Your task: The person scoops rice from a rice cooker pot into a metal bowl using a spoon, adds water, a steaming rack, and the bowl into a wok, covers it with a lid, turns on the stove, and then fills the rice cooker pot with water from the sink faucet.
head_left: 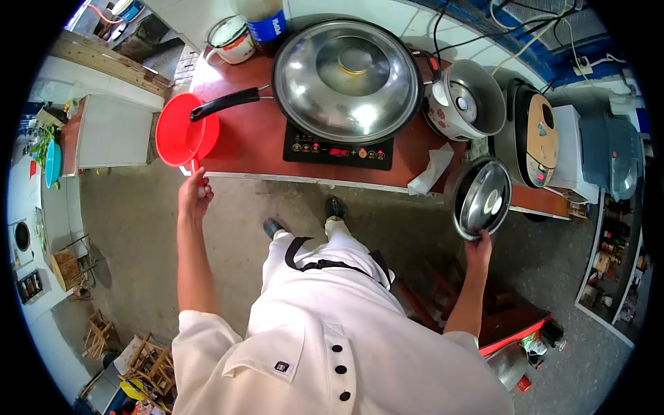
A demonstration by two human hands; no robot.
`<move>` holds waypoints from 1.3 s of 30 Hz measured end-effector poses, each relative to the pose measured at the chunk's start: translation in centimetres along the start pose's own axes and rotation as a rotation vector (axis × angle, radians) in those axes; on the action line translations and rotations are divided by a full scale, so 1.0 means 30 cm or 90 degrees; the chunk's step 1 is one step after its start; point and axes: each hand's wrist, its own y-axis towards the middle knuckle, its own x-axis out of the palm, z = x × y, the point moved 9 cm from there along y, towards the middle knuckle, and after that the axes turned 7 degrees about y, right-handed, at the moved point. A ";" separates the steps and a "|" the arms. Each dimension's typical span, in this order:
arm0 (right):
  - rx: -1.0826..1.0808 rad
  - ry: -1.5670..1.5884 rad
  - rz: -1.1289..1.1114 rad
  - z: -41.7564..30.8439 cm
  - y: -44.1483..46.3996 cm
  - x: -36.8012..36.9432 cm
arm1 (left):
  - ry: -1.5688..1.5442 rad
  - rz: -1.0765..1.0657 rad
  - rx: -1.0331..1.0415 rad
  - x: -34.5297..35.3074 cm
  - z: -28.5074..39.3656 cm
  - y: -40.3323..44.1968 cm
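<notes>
My left hand [196,197] is closed around the handle of a red plastic dipper [169,131], whose bowl is over the left end of the red-brown table. The long black handle of a wok [235,102] reaches across the dipper's bowl. A shiny domed lid [311,90] covers the wok, which sits on a black induction cooker [304,149] with a lit red display. My right hand [478,249] grips the near rim of a round steel lid [474,197] with a pale knob, held tilted by the table's front edge. Whether a second dish lies behind it I cannot tell.
A floral enamel pot [449,116], a rice cooker [541,142] and a grey-blue appliance [609,152] line the table's right side. An enamel mug [238,50] and a blue-labelled bottle [266,29] stand behind. A white cloth or paper [430,171] hangs over the front edge. Cables run above.
</notes>
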 end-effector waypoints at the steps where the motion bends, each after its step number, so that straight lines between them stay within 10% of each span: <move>1: -0.004 -0.017 -0.012 0.014 -0.060 0.028 | -0.007 0.001 0.004 -0.033 -0.011 -0.012; 10: 0.086 -0.294 -0.151 0.448 -0.591 0.447 | -0.115 0.016 0.051 -0.545 -0.152 -0.183; 28: 0.371 -0.667 -0.781 2.249 -1.622 1.583 | -0.261 0.278 0.011 -1.588 -0.362 -0.469; 39: 0.650 -0.726 -0.804 3.141 -2.132 2.124 | -0.467 0.500 -0.006 -2.003 -0.143 -0.300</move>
